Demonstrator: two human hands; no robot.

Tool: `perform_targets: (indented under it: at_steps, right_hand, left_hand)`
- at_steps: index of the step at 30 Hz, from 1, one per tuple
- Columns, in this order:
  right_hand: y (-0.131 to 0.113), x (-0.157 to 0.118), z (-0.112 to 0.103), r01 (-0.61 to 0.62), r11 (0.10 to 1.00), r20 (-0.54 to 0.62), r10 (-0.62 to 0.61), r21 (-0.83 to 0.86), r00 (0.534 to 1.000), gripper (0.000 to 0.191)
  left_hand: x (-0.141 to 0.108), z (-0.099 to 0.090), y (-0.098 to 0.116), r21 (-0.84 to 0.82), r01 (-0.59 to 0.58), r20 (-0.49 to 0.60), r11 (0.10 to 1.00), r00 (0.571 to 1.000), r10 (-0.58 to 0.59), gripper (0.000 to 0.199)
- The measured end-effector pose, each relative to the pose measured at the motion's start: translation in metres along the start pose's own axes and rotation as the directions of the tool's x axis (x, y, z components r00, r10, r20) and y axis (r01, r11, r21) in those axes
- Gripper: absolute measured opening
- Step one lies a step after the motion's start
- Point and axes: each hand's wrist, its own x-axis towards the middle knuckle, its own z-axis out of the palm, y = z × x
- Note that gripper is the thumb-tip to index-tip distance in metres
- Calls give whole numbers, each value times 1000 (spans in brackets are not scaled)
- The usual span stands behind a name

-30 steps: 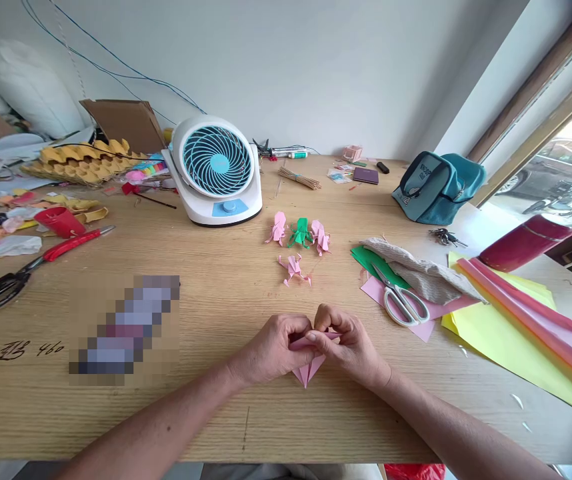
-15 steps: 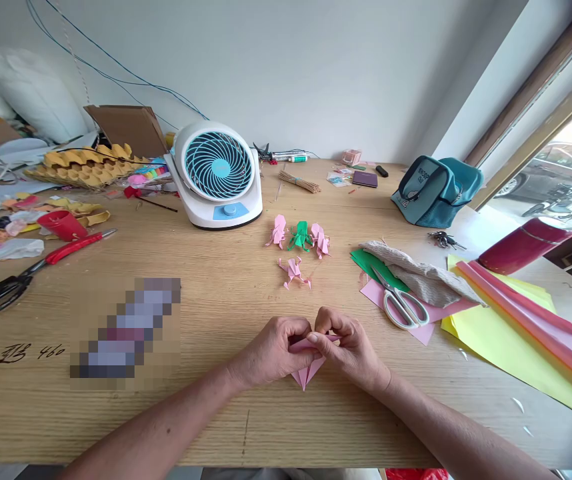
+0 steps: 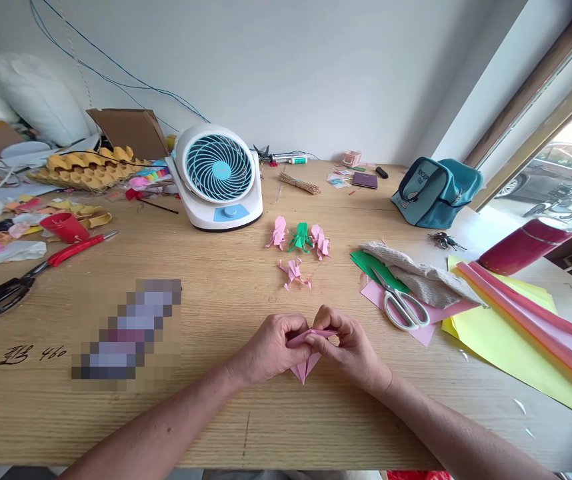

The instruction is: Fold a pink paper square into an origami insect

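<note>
A folded piece of pink paper (image 3: pixel 304 369) is held between both hands near the front middle of the table, its pointed end toward me. My left hand (image 3: pixel 277 348) pinches its left side. On the right side, my right hand (image 3: pixel 351 348) grips the paper between thumb and curled fingers. Parts of the paper are hidden behind the fingers. Beyond the hands lies a pink folded figure (image 3: pixel 294 271), and behind it stand a green folded figure (image 3: pixel 301 236) and two pink ones (image 3: pixel 279 232), (image 3: pixel 321 241).
White-handled scissors (image 3: pixel 402 305) lie on pink and green paper beside a grey cloth (image 3: pixel 423 277). Yellow sheets (image 3: pixel 506 340) and a red bottle (image 3: pixel 526 245) are at right. A fan (image 3: pixel 220 177) stands behind; black-handled scissors (image 3: pixel 31 280) and a pixelated patch (image 3: pixel 129 330) are at left.
The pink paper's lower point has moved slightly up and away from me, and its upper edge shows more between my fingers. Both hands keep their hold.
</note>
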Motion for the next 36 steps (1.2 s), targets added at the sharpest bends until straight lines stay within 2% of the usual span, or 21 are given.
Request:
perform_targets:
  at_steps: [10,16,19,23,28,32,36]
  right_hand:
    - [1,-2,0,-6,999,5,5,51,1000,34]
    - [-1,1,-2,-1,999,38,-1,52,999,27]
    - [-1,1,-3,-19,999,34,18,36,999,30]
    - [-1,0,-2,-7,1000,25,7,6,1000,36]
    - [0,0,-1,10,1000,9,-10,18,1000,37]
    - [-1,0,-2,6,999,20,-7,41,1000,38]
    - [-3,1,-5,-2,999,41,0,47,999,34]
  left_hand:
    - [-1,1,4,-28,-42,55,999,998,43,35]
    - [-1,-1,3,-2,-19,-13,1000,1000,19,40]
    - [-1,0,3,4,-24,-19,1000,1000,24,39]
    - [-1,3,4,-45,-42,28,998,999,44,33]
    - [-1,4,3,-28,-60,56,998,997,61,20]
    - [-1,3,4,-56,-31,56,998,998,34,30]
    - [1,0,4,-27,-21,-50,999,999,20,41]
